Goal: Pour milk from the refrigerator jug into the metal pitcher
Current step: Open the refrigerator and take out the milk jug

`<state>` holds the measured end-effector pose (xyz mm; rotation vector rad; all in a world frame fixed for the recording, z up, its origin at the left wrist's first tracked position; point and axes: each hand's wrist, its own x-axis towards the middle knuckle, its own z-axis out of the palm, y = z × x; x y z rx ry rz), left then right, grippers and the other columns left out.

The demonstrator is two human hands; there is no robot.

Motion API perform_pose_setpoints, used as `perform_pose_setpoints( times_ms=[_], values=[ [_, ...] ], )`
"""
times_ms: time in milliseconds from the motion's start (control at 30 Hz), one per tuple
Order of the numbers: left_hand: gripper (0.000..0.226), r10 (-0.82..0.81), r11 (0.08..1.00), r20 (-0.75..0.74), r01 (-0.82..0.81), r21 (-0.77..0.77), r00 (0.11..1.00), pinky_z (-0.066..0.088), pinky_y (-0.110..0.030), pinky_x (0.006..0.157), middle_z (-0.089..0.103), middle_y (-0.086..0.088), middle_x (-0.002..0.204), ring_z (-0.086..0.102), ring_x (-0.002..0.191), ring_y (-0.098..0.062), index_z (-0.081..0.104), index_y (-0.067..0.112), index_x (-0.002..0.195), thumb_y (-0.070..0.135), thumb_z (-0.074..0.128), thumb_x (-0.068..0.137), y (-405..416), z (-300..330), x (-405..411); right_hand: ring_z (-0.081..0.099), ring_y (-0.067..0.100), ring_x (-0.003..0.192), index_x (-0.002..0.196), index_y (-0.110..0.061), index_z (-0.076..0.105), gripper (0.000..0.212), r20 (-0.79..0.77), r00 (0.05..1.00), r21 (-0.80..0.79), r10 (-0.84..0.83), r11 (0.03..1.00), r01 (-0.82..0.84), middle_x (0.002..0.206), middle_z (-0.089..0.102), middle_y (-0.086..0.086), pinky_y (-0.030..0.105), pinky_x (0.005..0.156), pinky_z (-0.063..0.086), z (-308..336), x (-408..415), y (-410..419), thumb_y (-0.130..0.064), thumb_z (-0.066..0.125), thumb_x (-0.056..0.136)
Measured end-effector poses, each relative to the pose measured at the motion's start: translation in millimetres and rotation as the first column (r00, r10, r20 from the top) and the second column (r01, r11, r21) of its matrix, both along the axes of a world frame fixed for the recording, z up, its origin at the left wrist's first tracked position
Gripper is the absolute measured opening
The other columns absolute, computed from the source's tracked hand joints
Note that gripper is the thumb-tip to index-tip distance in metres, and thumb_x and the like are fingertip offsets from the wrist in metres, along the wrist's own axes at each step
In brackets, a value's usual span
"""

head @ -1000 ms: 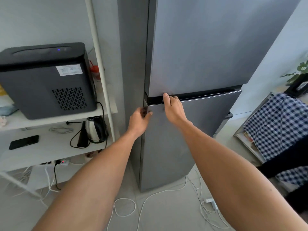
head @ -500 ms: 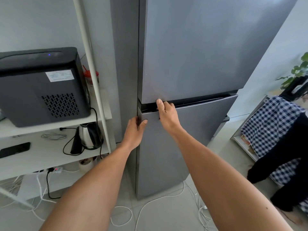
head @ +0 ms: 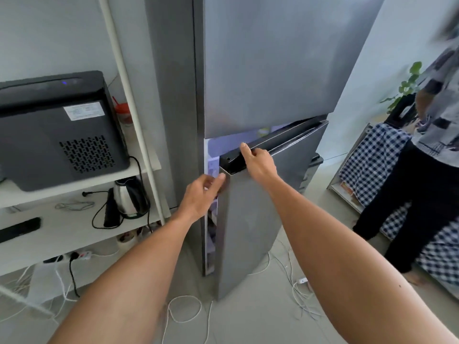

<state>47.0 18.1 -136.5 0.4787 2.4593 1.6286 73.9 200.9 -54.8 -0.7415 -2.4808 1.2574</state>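
- Far to the left of my left hand: black boxy appliance (head: 62, 130) on a white shelf (head: 146, 167), a small blue light on its top
- Shelf below it, still left of that hand: steel electric kettle (head: 130, 194) with its black cord, and a flat dark device (head: 18, 229) near the frame edge
- My left hand (head: 198, 197), fingers curled round the free vertical edge of the lower fridge door (head: 250, 219), grasping it
- Door stands ajar; a lit strip of the interior shows in the gap just beyond that hand
- My right hand (head: 258, 161) grips the door's top edge, fingers hooked over it, forefinger stretched along the rim
- Above both hands, the upper door of the refrigerator (head: 268, 65) is closed
- Milk jug and metal pitcher: neither in view; I can't tell what is inside the gap
- Below my forearms: white cables (head: 183, 311) looped on the floor
- Far right of my right hand: another person (head: 427, 175) standing in dark trousers, beside checked fabric (head: 370, 160)
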Motion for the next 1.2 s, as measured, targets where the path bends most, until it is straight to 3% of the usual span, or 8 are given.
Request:
perform_pose_setpoints(
  times_ms=[67, 200, 467, 600, 800, 933, 1033, 1200],
  values=[
    [0.053, -0.007, 0.998, -0.038, 0.005, -0.055, 0.999, 0.054, -0.031, 0.077, 0.072, 0.007, 0.097, 0.071, 0.089, -0.016, 0.066, 0.027, 0.097, 0.077, 0.051, 0.089, -1.3, 1.5, 5.6, 0.062, 0.027, 0.079, 0.072, -0.017, 0.059, 0.058, 0.023, 0.995, -0.023, -0.093, 0.995, 0.094, 0.084, 0.065, 0.001, 0.038, 0.078, 0.051, 1.6, 18.6, 4.3, -0.073, 0.050, 0.086],
    [0.019, -0.069, 0.984, -0.116, 0.048, -0.174, 0.991, 0.051, -0.031, 0.079, 0.070, 0.003, 0.104, 0.066, 0.095, -0.018, 0.067, 0.023, 0.106, 0.040, 0.062, 0.100, 13.1, 3.0, 16.6, 0.059, 0.024, 0.067, 0.066, -0.016, 0.057, 0.052, 0.033, 0.985, -0.013, -0.169, 0.985, 0.169, 0.068, 0.060, -0.001, 0.030, 0.059, 0.042, 6.0, 60.5, 25.2, -0.066, 0.065, 0.078],
    [0.045, -0.368, 0.895, -0.161, 0.303, -0.327, 0.916, 0.047, -0.041, 0.106, 0.061, -0.003, 0.141, 0.058, 0.126, -0.025, 0.060, 0.016, 0.140, 0.035, 0.060, 0.100, 80.5, 6.7, 66.0, 0.054, 0.016, 0.064, 0.082, -0.014, 0.054, 0.041, -0.045, 0.976, 0.031, -0.213, 0.976, 0.215, 0.073, 0.057, 0.001, 0.029, 0.056, 0.041, 15.0, 162.3, 82.9, -0.049, 0.075, 0.082],
    [0.039, -0.559, 0.756, -0.171, 0.413, -0.508, 0.812, 0.041, -0.040, 0.112, 0.051, -0.001, 0.153, 0.052, 0.135, -0.026, 0.066, 0.015, 0.135, 0.034, 0.058, 0.102, 119.8, 9.1, 97.1, 0.067, 0.019, 0.079, 0.100, -0.009, 0.067, 0.043, -0.014, 0.974, 0.076, -0.226, 0.971, 0.227, 0.090, 0.071, 0.006, 0.032, 0.067, 0.055, 23.8, 211.8, 122.0, -0.047, 0.076, 0.083],
    [0.038, -0.769, 0.549, -0.214, 0.451, -0.704, 0.603, 0.032, -0.042, 0.119, 0.045, 0.000, 0.158, 0.035, 0.149, -0.019, 0.067, 0.022, 0.133, 0.039, 0.048, 0.106, 186.8, 11.1, 139.4, 0.060, 0.021, 0.061, 0.077, -0.008, 0.065, 0.037, 0.010, 0.956, 0.233, -0.293, 0.931, 0.283, 0.066, 0.062, 0.003, 0.031, 0.059, 0.048, 22.6, 272.0, 184.8, -0.042, 0.063, 0.090],
    [0.045, -0.794, 0.529, -0.218, 0.469, -0.707, 0.567, 0.031, -0.043, 0.119, 0.044, -0.001, 0.158, 0.038, 0.146, -0.022, 0.061, 0.024, 0.141, 0.047, 0.041, 0.107, 236.1, 16.1, 166.7, 0.060, 0.033, 0.090, 0.089, -0.010, 0.058, 0.028, 0.027, 0.945, 0.465, -0.327, 0.841, 0.278, 0.090, 0.062, 0.010, 0.033, 0.060, 0.038, 11.5, 299.2, 226.3, -0.033, 0.046, 0.101],
    [0.049, -0.809, 0.513, -0.217, 0.476, -0.714, 0.546, 0.030, -0.043, 0.117, 0.046, 0.001, 0.157, 0.034, 0.149, -0.021, 0.057, 0.024, 0.143, 0.050, 0.036, 0.107, 270.8, 15.2, 180.4, 0.053, 0.037, 0.111, 0.115, -0.013, 0.053, 0.022, 0.042, 0.928, 0.632, -0.371, 0.729, 0.263, 0.116, 0.060, 0.012, 0.041, 0.076, 0.040, -1.2, 317.4, 256.1, -0.027, 0.040, 0.106],
    [0.051, -0.830, 0.491, -0.189, 0.527, -0.693, 0.525, 0.027, -0.043, 0.119, 0.040, 0.002, 0.161, 0.021, 0.154, -0.017, 0.047, 0.023, 0.151, 0.048, 0.035, 0.108, 318.2, 8.1, 196.1, 0.045, 0.038, 0.124, 0.141, -0.008, 0.045, 0.037, 0.007, 0.895, 0.669, -0.447, 0.667, 0.328, 0.138, 0.052, 0.013, 0.047, 0.095, 0.042, -10.6, 334.7, 303.0, -0.014, 0.039, 0.105]
  ],
)
